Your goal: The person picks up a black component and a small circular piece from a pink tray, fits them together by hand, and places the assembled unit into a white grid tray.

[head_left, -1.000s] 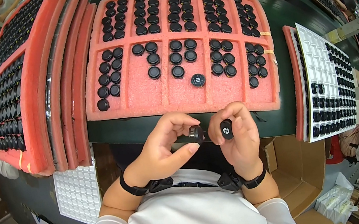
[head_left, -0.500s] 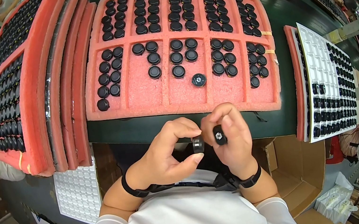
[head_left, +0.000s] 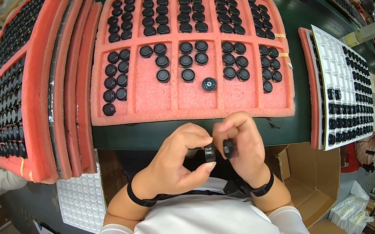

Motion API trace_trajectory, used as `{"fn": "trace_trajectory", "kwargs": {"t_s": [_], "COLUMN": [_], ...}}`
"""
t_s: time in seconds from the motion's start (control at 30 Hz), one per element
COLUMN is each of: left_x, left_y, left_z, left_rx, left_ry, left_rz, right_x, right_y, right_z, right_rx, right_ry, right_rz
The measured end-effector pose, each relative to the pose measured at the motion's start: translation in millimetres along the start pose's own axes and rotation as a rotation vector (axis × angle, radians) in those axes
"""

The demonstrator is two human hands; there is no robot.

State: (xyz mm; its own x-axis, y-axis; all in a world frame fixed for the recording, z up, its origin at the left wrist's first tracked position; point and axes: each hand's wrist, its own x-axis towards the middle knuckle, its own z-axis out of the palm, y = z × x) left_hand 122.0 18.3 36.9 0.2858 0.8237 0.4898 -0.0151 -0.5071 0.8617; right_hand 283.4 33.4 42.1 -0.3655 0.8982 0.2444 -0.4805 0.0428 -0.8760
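Observation:
My left hand [head_left: 173, 162] pinches a small black cylindrical lens-like part [head_left: 209, 153] on edge between thumb and forefinger; its side looks glossy. Close on its right, my right hand [head_left: 248, 149] has curled fingers round a black round cap [head_left: 229, 148], somewhat blurred. The two pieces face each other with a narrow gap. Beyond both hands lies a pink foam tray [head_left: 150, 106] divided into compartments, with rows of black round parts [head_left: 163, 75] in them. One disc [head_left: 209, 84] with a pale mark on top lies in a near middle compartment.
Upright pink foam trays [head_left: 75, 76] full of black parts stack at the left. A white blister tray [head_left: 331, 61] with similar parts leans at the right. The dark green table edge [head_left: 160, 134] runs before me; an open cardboard box [head_left: 304, 181] sits below. Other people are at both sides.
The cap in my right hand has turned, so its white-marked face no longer shows. My right fingers have shifted, and the two pieces are closer together. The tray's contents stay the same.

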Motion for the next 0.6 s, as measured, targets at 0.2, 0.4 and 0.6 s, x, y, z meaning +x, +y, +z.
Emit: {"fn": "trace_trajectory", "kwargs": {"t_s": [0.2, 0.4, 0.6], "left_x": [1.2, 1.9, 4.7], "left_y": [0.6, 3.5, 4.4], "left_z": [-0.4, -1.0, -1.9], "left_rx": [0.055, 0.025, 0.096], "left_ry": [-0.029, -0.031, -0.034], "left_rz": [0.035, 0.021, 0.06], "right_x": [-3.9, -1.2, 1.0], "right_y": [0.2, 1.4, -9.7], "right_z": [-11.5, -13.0, 1.2], "right_rx": [0.03, 0.0, -0.159], "right_ry": [-0.064, -0.057, -0.02], "right_rz": [0.112, 0.038, 0.1]}}
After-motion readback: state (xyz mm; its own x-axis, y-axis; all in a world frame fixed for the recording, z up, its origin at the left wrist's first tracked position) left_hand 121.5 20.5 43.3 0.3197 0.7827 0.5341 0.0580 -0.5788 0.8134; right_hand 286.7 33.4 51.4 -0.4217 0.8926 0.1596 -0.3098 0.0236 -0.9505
